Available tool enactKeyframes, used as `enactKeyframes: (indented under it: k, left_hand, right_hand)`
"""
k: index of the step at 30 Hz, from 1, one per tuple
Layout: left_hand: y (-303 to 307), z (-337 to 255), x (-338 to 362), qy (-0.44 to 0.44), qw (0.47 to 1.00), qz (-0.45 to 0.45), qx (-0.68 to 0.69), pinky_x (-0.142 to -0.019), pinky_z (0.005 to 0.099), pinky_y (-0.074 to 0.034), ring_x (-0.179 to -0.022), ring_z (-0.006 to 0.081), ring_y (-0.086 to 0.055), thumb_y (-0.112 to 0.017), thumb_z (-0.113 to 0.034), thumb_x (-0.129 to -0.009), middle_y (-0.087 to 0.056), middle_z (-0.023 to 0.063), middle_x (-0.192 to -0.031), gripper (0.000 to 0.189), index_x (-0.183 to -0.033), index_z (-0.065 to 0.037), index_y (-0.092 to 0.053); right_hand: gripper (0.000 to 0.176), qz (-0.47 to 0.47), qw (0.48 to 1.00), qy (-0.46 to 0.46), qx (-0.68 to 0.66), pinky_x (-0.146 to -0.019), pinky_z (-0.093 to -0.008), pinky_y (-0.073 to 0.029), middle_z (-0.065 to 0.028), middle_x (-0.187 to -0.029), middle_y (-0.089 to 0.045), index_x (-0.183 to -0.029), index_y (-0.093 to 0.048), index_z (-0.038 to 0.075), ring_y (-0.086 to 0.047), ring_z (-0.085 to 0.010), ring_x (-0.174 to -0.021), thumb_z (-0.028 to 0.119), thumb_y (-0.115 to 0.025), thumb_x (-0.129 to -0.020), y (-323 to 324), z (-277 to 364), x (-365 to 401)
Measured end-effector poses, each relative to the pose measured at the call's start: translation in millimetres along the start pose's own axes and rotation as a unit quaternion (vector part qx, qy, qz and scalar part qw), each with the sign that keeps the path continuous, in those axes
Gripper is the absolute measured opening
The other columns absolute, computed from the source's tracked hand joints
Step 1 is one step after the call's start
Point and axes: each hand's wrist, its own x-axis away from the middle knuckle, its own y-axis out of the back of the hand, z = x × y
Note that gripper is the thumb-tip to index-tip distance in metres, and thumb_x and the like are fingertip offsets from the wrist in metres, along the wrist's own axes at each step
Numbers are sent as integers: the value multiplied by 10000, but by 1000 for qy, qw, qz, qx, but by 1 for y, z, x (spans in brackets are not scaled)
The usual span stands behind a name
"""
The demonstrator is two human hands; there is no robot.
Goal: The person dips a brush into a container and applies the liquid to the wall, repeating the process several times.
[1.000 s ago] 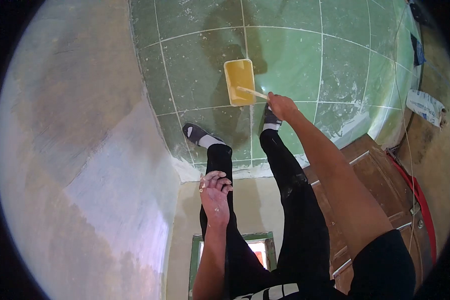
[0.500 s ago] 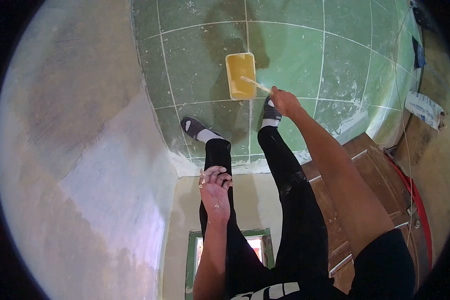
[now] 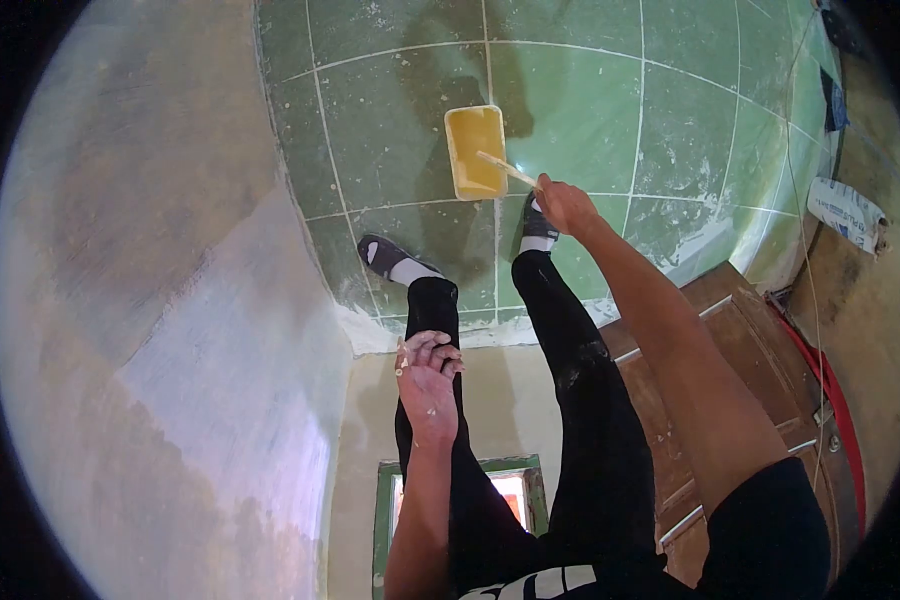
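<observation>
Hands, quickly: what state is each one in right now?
Left hand: loosely curled, holding nothing.
Right hand: closed on the stick, tip at the tray.

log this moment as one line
right hand: grips stick, tip in yellow tray | left hand: loosely curled, holds nothing | floor: green tiles

One head-worn fisheye camera faces steeply down past the person's legs to the green tiled floor. The right hand sits at arm's length, and the plastered wall is close on the left.

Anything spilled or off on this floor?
White splatter crusts the green tiles right of the yellow tray and stick, and the left hand carries pale smears. Dark patch around the tray could be wet or shadow.
</observation>
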Motion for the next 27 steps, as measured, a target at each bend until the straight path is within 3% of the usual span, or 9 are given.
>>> enactKeyframes:
  k: [4, 7, 10, 13, 15, 21, 27]
  left_hand:
    - [1, -3, -2, -9, 1000, -8, -17, -755, 343, -502, -871, 196, -595, -424, -486, -1029, -610, 94, -1040, 480, -1127, -35, -557]
    - [1, -4, -1, -9, 1000, -9, -15, -753, 340, -504, -867, 195, -594, -424, -484, -1030, -608, 96, -1043, 480, -1132, -34, -553]
    - [3, -1, 0, -2, 1000, -11, -12, -756, 339, -503, -871, 195, -592, -423, -481, -1031, -606, 98, -1046, 477, -1137, -34, -549]
    - [2, 1, 2, -2, 1000, -3, -7, -761, 341, -502, -877, 196, -591, -419, -481, -1032, -605, 99, -1048, 479, -1140, -32, -547]
    - [2, 3, 1, -2, 1000, -2, -5, -764, 342, -501, -879, 197, -591, -417, -481, -1033, -605, 98, -1049, 480, -1140, -31, -547]
    - [5, 4, 1, -4, 1000, -6, -1, -766, 344, -500, -877, 198, -590, -412, -476, -1036, -606, 95, -1050, 478, -1134, -29, -549]
    - [9, 5, 5, -6, 1000, -9, -6, -763, 346, -503, -878, 201, -594, -417, -475, -1034, -610, 100, -1052, 477, -1130, -28, -549]
  right_hand:
    - [262, -23, 999, 19, 11, -778, -571, -489, -238, -914, -666, -1095, -450, 36, -630, -463, -877, 286, -434, -1016, -2, -7, -2]
    - [289, 24, 1000, -11, 8, -798, -558, -486, -245, -948, -658, -1090, -459, 35, -624, -458, -909, 315, -444, -1018, 8, -2, -2]
    - [319, -12, 1000, 21, -15, -818, -542, -484, -246, -1006, -644, -1081, -465, 34, -615, -448, -953, 346, -436, -1027, 15, 1, 3]
    - [326, -31, 997, 61, -22, -838, -530, -483, -236, -1054, -633, -1123, -476, 39, -608, -441, -986, 349, -429, -1033, 15, 0, 6]
    - [356, -45, 996, 72, 11, -888, -502, -512, -233, -1193, -610, -1282, -463, 66, -623, -415, -1050, 293, -467, -1008, 13, 0, 11]
    - [258, -37, 997, 42, 45, -835, -486, -527, -162, -1096, -622, -1194, -512, 91, -636, -384, -987, 177, -510, -950, 17, 3, 14]
    - [259, -87, 991, 65, 80, -863, -451, -520, -124, -1092, -607, -1183, -545, 89, -600, -336, -1031, 176, -539, -939, 10, -4, 10]
